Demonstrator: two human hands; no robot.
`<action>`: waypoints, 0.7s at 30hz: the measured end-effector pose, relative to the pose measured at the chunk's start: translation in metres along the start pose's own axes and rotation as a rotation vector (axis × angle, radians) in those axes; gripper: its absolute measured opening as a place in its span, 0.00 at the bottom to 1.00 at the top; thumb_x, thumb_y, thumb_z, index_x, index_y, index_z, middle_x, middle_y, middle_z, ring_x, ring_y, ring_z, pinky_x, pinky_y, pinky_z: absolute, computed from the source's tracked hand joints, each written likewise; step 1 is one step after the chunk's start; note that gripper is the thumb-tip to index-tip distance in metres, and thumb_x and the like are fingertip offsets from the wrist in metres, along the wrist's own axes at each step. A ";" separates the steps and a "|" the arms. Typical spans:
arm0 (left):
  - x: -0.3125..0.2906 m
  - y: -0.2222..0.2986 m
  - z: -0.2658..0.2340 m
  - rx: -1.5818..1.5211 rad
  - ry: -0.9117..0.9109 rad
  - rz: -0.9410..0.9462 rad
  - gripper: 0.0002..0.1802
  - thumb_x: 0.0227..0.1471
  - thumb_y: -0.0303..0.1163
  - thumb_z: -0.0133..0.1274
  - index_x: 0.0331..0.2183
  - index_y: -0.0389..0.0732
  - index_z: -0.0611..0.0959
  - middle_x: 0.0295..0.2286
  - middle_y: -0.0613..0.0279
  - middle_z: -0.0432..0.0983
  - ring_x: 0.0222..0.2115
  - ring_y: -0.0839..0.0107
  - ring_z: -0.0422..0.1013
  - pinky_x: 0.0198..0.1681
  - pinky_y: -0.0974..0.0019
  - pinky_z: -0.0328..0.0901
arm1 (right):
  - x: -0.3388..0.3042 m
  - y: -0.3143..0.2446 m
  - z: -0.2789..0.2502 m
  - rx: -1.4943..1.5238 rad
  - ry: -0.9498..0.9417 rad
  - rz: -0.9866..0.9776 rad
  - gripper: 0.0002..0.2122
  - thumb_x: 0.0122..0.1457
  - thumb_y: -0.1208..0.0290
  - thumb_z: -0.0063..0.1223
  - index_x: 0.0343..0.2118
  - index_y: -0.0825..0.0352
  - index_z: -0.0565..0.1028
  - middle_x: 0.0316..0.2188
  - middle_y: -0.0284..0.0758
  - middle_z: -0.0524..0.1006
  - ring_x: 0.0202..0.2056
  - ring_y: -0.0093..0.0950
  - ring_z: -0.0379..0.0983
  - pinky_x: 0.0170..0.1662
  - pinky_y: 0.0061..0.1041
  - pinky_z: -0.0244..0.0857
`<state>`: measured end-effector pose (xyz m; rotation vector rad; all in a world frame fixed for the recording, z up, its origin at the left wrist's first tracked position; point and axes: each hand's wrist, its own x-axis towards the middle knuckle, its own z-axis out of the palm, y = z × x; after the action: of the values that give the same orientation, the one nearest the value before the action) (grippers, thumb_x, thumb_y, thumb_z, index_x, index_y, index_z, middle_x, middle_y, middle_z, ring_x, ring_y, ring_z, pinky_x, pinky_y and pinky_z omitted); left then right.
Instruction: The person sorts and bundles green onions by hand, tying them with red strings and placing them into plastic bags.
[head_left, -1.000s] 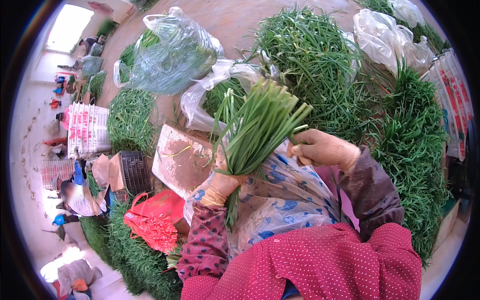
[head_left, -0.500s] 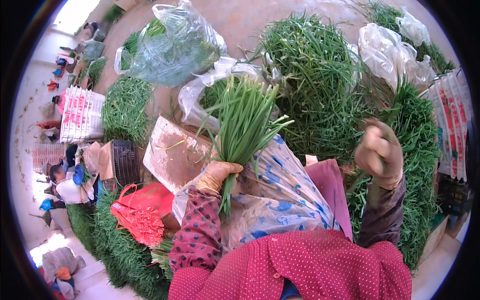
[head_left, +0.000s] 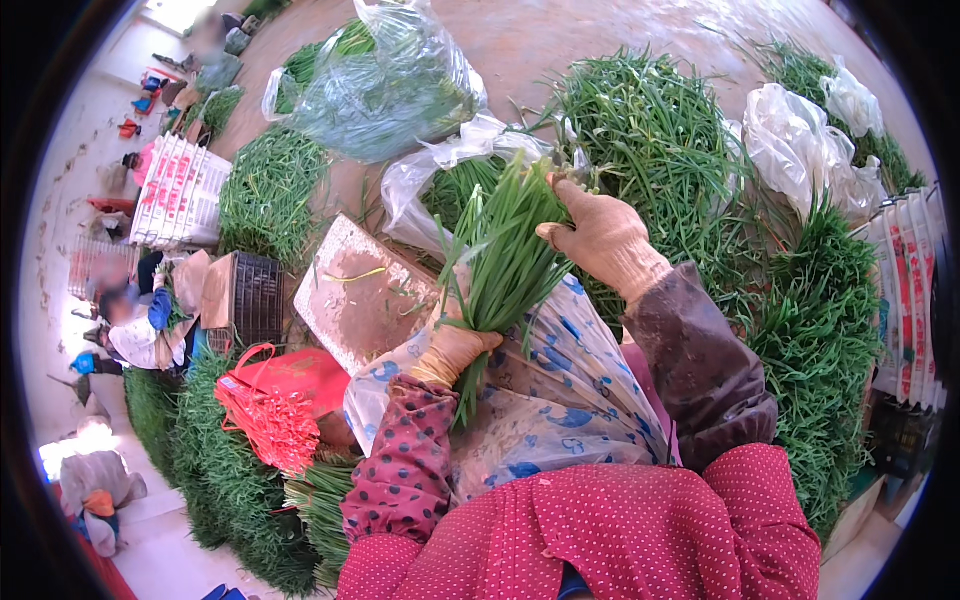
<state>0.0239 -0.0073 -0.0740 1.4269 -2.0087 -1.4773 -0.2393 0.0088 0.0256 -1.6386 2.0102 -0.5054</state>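
Observation:
My left hand (head_left: pixel 460 352), in a tan glove, is closed around the lower part of a bunch of long green chives (head_left: pixel 515 255). The bunch stands nearly upright over my lap, its cut ends at the top and some leaf tips hanging below the fist. My right hand (head_left: pixel 608 240), also gloved, is at the upper right side of the bunch. Its thumb and forefinger are apart, with the fingertips at the bunch's edge; the other fingers are partly hidden. A clear plastic sheet with blue print (head_left: pixel 560 400) covers my lap.
A loose chive heap (head_left: pixel 650 140) lies ahead, beside an open plastic bag (head_left: pixel 405 195). A worn board (head_left: pixel 350 300) and a red bag with red ties (head_left: pixel 290 400) are on the left. Stacked chives (head_left: pixel 815 330) line the right. A co-worker (head_left: pixel 140 325) sits far left.
My right hand has swung from the right side in to the upper part of the bunch. The left hand keeps its grip, and the view has shifted slightly.

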 end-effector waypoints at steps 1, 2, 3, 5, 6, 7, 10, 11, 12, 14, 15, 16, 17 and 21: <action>0.001 0.003 0.001 0.210 0.051 0.118 0.53 0.28 0.20 0.65 0.60 0.47 0.63 0.53 0.53 0.67 0.54 0.55 0.63 0.58 0.52 0.60 | 0.005 0.001 0.002 -0.036 -0.010 -0.021 0.28 0.55 0.53 0.56 0.57 0.59 0.65 0.34 0.48 0.78 0.40 0.46 0.75 0.42 0.41 0.68; -0.003 0.015 0.004 0.370 0.112 0.308 0.49 0.29 0.22 0.65 0.57 0.45 0.67 0.50 0.52 0.69 0.53 0.55 0.64 0.58 0.53 0.59 | 0.010 0.000 -0.002 -0.110 -0.089 0.020 0.28 0.55 0.52 0.57 0.54 0.62 0.67 0.35 0.48 0.78 0.41 0.45 0.75 0.43 0.40 0.68; 0.002 0.009 0.005 0.375 0.045 0.340 0.47 0.30 0.25 0.64 0.56 0.46 0.68 0.51 0.52 0.68 0.56 0.54 0.60 0.61 0.53 0.54 | 0.012 0.004 -0.001 -0.153 -0.109 0.062 0.27 0.54 0.52 0.57 0.53 0.62 0.68 0.35 0.48 0.78 0.41 0.45 0.75 0.43 0.40 0.68; 0.005 -0.003 0.003 0.384 -0.075 0.385 0.43 0.31 0.31 0.63 0.55 0.46 0.71 0.54 0.52 0.66 0.61 0.51 0.52 0.66 0.51 0.42 | 0.014 0.013 0.004 -0.235 -0.157 0.127 0.25 0.54 0.52 0.57 0.50 0.63 0.69 0.35 0.48 0.78 0.41 0.44 0.75 0.43 0.39 0.68; 0.013 -0.028 0.000 0.304 -0.131 0.422 0.41 0.34 0.32 0.62 0.55 0.47 0.71 0.54 0.54 0.67 0.60 0.52 0.53 0.66 0.50 0.42 | 0.014 0.016 0.003 -0.245 -0.209 0.112 0.24 0.53 0.54 0.59 0.49 0.64 0.71 0.34 0.47 0.79 0.40 0.43 0.76 0.43 0.38 0.68; 0.016 -0.020 0.007 0.319 -0.105 0.435 0.36 0.39 0.33 0.59 0.55 0.49 0.72 0.53 0.56 0.68 0.59 0.55 0.56 0.64 0.50 0.44 | 0.012 0.026 0.002 -0.210 -0.169 0.092 0.23 0.53 0.55 0.59 0.48 0.63 0.72 0.33 0.46 0.79 0.40 0.42 0.76 0.43 0.37 0.68; 0.007 0.012 0.014 0.034 -0.023 0.276 0.26 0.51 0.30 0.50 0.54 0.50 0.73 0.48 0.59 0.74 0.51 0.64 0.67 0.55 0.58 0.56 | 0.002 0.041 0.006 0.042 -0.072 -0.027 0.19 0.54 0.55 0.58 0.47 0.55 0.76 0.36 0.41 0.80 0.42 0.39 0.76 0.45 0.36 0.69; 0.008 0.005 0.012 0.235 -0.032 0.328 0.26 0.51 0.29 0.50 0.54 0.50 0.73 0.45 0.58 0.76 0.47 0.63 0.70 0.50 0.58 0.60 | 0.001 0.047 0.009 0.134 -0.084 0.007 0.19 0.54 0.56 0.57 0.47 0.55 0.76 0.36 0.41 0.80 0.41 0.39 0.76 0.45 0.36 0.68; 0.008 -0.002 0.013 0.439 -0.029 0.384 0.26 0.51 0.28 0.50 0.54 0.50 0.73 0.42 0.56 0.78 0.42 0.61 0.73 0.46 0.58 0.64 | -0.001 0.054 0.013 0.228 -0.096 0.043 0.18 0.54 0.57 0.57 0.48 0.55 0.76 0.36 0.41 0.80 0.41 0.40 0.76 0.45 0.36 0.68; 0.002 0.004 0.011 0.640 -0.041 0.338 0.27 0.50 0.27 0.50 0.54 0.52 0.73 0.38 0.53 0.80 0.38 0.57 0.77 0.41 0.58 0.68 | -0.005 0.062 0.018 0.172 0.013 0.076 0.17 0.55 0.59 0.55 0.47 0.56 0.76 0.36 0.42 0.79 0.40 0.40 0.76 0.45 0.35 0.68; -0.001 0.019 0.010 0.596 -0.082 0.225 0.30 0.50 0.26 0.50 0.56 0.54 0.71 0.38 0.53 0.80 0.38 0.55 0.76 0.41 0.58 0.68 | -0.006 0.072 0.019 0.085 0.073 0.125 0.17 0.55 0.59 0.55 0.47 0.56 0.76 0.36 0.42 0.79 0.40 0.40 0.76 0.44 0.35 0.68; -0.007 0.040 0.007 0.557 -0.114 0.111 0.33 0.49 0.25 0.50 0.58 0.56 0.69 0.38 0.53 0.80 0.38 0.54 0.76 0.42 0.57 0.68 | -0.008 0.085 0.020 -0.002 0.130 0.173 0.16 0.55 0.59 0.54 0.46 0.57 0.77 0.36 0.42 0.79 0.40 0.40 0.76 0.44 0.35 0.69; -0.007 0.044 0.008 0.606 -0.136 0.111 0.35 0.48 0.25 0.50 0.59 0.57 0.67 0.38 0.54 0.80 0.38 0.54 0.76 0.43 0.57 0.67 | -0.011 0.101 0.023 -0.089 0.186 0.222 0.16 0.56 0.60 0.54 0.46 0.57 0.77 0.35 0.42 0.79 0.39 0.40 0.76 0.44 0.34 0.69; -0.005 0.037 0.006 0.801 -0.223 0.146 0.42 0.47 0.23 0.50 0.62 0.60 0.61 0.43 0.58 0.78 0.43 0.56 0.75 0.48 0.58 0.66 | -0.025 0.145 0.038 0.637 0.100 0.572 0.09 0.61 0.68 0.49 0.39 0.65 0.78 0.20 0.35 0.78 0.19 0.25 0.74 0.25 0.24 0.67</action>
<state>0.0020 -0.0003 -0.0435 1.3395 -2.9710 -0.8091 -0.3284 0.0641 -0.0848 -0.6415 1.9781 -0.8919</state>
